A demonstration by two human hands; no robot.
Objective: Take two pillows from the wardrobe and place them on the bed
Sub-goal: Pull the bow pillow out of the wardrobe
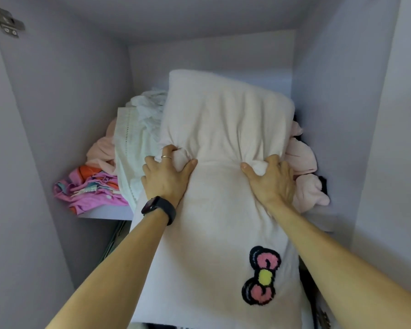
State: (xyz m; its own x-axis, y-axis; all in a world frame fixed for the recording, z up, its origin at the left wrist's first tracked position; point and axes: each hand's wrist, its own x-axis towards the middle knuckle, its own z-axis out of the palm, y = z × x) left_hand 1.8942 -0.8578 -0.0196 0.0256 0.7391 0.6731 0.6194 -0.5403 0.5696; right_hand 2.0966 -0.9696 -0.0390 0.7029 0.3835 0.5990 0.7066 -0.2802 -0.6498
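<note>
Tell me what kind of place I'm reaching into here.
Probably the inside of a wardrobe: a door hinge at the top left, a shelf piled with clothes, and a white pillow among them.

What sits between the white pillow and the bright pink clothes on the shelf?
Folded white linen with a perforated hem, seen in the head view.
</note>
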